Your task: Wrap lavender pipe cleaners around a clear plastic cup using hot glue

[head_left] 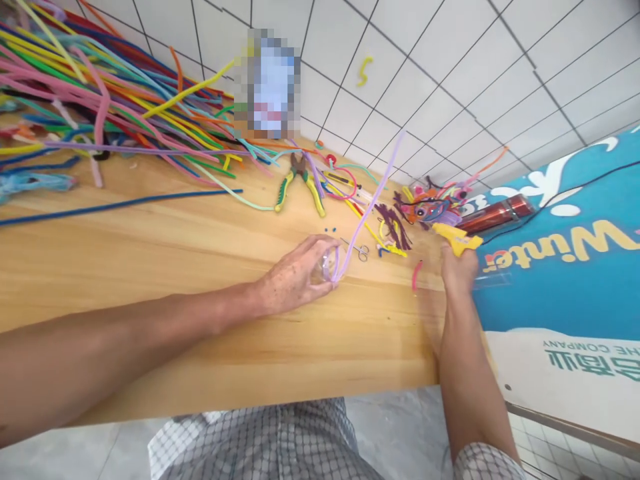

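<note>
My left hand (303, 273) is closed round a small clear object, perhaps a plastic cup or roll, and a lilac pipe cleaner (367, 210) rises from it toward the wall. The pipe cleaner's lower end bends into a loop by my fingertips. At the right, my right hand (459, 270) grips a yellow hot glue gun (456, 239) near the table's right end; its dark cord runs off to the right. Just beyond my left fingers lie small scissors (361, 251) and two tiny blue bits.
Pliers with yellow-green handles (300, 183) lie behind my left hand. Many coloured pipe cleaners (125, 100) pile up at the left. A blurred phone (273, 87) leans on the tiled wall (400, 60). A red cylinder (500, 213) lies on the blue printed board (575, 280).
</note>
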{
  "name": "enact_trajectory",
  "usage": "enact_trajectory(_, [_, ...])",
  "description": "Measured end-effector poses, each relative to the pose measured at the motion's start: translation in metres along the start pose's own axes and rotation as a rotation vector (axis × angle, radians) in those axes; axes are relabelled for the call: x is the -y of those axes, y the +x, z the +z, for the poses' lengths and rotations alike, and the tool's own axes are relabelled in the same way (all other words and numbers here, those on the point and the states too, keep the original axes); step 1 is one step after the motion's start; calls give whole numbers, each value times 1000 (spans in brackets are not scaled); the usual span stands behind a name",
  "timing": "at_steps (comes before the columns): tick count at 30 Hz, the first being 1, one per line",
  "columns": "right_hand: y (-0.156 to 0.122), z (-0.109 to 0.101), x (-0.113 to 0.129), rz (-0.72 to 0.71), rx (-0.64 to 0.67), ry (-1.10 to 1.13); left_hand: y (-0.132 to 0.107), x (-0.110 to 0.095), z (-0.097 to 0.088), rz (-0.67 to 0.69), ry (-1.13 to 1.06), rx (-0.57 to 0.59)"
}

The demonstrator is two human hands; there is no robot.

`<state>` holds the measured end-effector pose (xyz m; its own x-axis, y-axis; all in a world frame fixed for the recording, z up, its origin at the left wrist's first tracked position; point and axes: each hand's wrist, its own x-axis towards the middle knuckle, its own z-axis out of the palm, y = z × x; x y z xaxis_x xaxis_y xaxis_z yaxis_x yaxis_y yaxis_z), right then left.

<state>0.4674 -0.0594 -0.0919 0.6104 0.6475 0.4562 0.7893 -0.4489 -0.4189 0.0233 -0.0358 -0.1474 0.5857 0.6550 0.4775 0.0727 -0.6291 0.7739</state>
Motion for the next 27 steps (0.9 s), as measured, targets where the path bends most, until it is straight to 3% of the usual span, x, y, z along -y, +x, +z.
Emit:
enact_trajectory(4, [-7, 24, -10, 145, -14, -18, 0, -1, -1, 2, 6, 7])
enact_trajectory(6, [-10, 23, -11, 163, 1, -3, 0, 0, 0, 4, 9, -4])
enact_trajectory(10, [-16, -8, -1, 128, -78, 18, 1, -1, 1, -8, 0, -4])
enact_trajectory(13, [-31, -34, 27, 6, -133, 72, 2, -1, 1, 4, -14, 8])
enact_trajectory(15, [-50, -41, 56, -142, 59, 277, 2, -1, 1, 5, -13, 12])
enact_trajectory(17, [-75, -38, 91, -231, 364, 583, 2, -1, 2, -3, -8, 16])
enact_trajectory(18, [-88, -34, 108, -280, 448, 703, 2, -1, 2, -6, -8, 16])
enact_trajectory(20, [-110, -23, 139, -385, 632, 770, 3, -1, 3, -13, -14, 11])
enact_trajectory(23, [-129, -11, 166, -426, 785, 842, 4, -1, 5, 1, -26, -8])
enact_trajectory(27, [-132, -3, 170, -396, 922, 888, 6, 0, 7, 41, -47, -30])
